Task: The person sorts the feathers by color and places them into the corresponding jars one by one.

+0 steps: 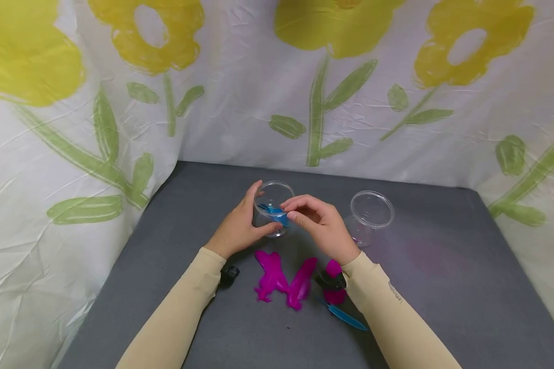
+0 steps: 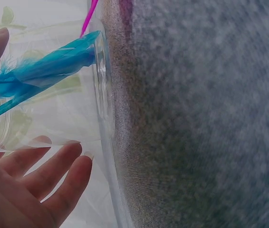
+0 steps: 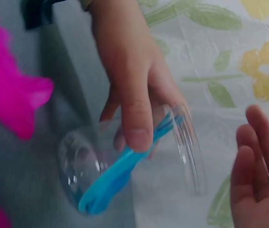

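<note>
My left hand (image 1: pixel 240 225) grips a clear plastic cup (image 1: pixel 273 192) by its side, thumb in front and fingers around the far side. Inside the cup lie blue feathers (image 1: pixel 278 214); in the right wrist view the blue feathers (image 3: pixel 120 178) slant from the base toward the rim. Beside the rim is my right hand (image 1: pixel 320 225), its fingers loosely bent. The right wrist view shows this right hand (image 3: pixel 263 180) apart from the cup, with nothing visible in its fingers.
Several magenta feathers (image 1: pixel 301 284) lie on the grey table (image 1: pixel 443 307) below the hands. A single blue feather (image 1: pixel 348 318) is near the right forearm. Another clear cup (image 1: pixel 365 223) stands to the right. A white curtain (image 1: pixel 240 102) with yellow flowers hangs behind.
</note>
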A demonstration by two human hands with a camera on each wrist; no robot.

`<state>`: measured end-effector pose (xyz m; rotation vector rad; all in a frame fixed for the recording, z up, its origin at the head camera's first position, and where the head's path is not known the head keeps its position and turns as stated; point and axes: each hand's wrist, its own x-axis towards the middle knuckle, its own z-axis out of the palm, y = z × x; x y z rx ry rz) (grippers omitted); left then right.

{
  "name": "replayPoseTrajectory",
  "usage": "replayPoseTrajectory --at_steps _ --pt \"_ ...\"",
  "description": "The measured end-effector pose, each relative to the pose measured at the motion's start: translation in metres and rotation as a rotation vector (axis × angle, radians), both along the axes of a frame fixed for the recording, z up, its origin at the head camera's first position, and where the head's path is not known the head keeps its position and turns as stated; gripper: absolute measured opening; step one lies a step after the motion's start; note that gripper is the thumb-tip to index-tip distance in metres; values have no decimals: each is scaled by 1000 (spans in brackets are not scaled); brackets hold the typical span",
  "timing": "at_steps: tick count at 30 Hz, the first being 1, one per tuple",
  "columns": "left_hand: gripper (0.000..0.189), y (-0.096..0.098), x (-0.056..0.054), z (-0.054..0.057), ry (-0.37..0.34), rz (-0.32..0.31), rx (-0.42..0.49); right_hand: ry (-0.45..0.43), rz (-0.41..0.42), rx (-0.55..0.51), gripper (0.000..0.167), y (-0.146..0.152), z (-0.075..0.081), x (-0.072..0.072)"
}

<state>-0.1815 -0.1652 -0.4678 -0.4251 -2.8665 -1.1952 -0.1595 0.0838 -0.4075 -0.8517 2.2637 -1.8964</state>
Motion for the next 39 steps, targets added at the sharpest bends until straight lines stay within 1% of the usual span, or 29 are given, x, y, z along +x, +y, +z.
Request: replayPoseTrajectory --at_steps 4,7,11,13,15,19,24,31,34,39 --pt "116 1 1 1 -7 2 6 95 -4 165 10 13 -2 16" --pt "117 2 1 2 -9 1 6 168 25 270 12 23 -6 29" --pt "117 2 -1 1 -3 -2 1 236 58 408 14 37 -13 50" --pt "116 2 -1 1 -2 -4 9 270 45 480 15 44 -17 61" --pt "116 2 -2 1 -6 -6 12 301 16 551 16 52 -20 70" --pt "116 3 -1 0 -16 1 17 339 -20 643 15 66 -27 85" --pt "117 3 1 -1 -25 14 14 361 -49 694 13 75 -38 93" --pt "118 2 2 -2 -23 18 10 394 -72 754 14 73 -52 97" --pt "118 2 3 -3 -26 22 12 385 -65 783 15 72 -56 99" --pt "117 4 1 -2 -10 12 8 337 -56 807 17 72 -57 101"
